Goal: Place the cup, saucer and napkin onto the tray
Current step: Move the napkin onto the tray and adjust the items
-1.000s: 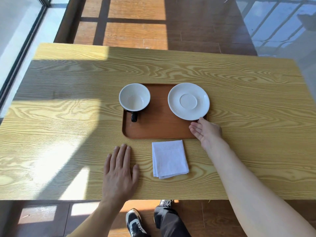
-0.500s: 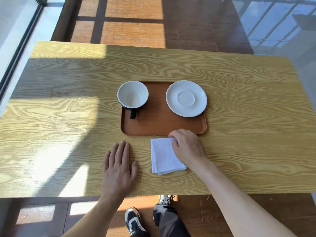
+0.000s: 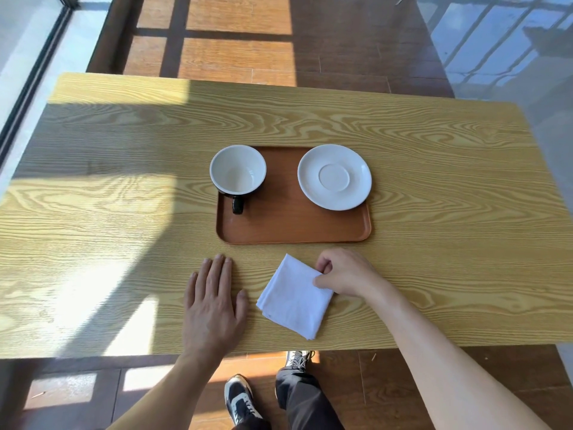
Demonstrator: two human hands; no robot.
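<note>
A brown tray (image 3: 291, 226) lies in the middle of the wooden table. On its left end stands a cup (image 3: 238, 174), white inside and black outside, with its handle toward me. A white saucer (image 3: 335, 177) rests on the tray's right end, its edge overhanging the rim a little. A folded white napkin (image 3: 293, 297) is on the table in front of the tray, turned diamond-wise. My right hand (image 3: 345, 273) pinches the napkin's right corner between thumb and fingers. My left hand (image 3: 214, 301) lies flat on the table, just left of the napkin.
The wooden table (image 3: 449, 212) ends close to me, just below the napkin. Beyond it are a wood floor and a glass wall at the left. My legs and shoes (image 3: 242, 398) show under the near edge.
My right hand left the saucer on the tray, came down onto the napkin and pinched its corner. The napkin has turned from square to diamond-wise. My left hand has stayed put.
</note>
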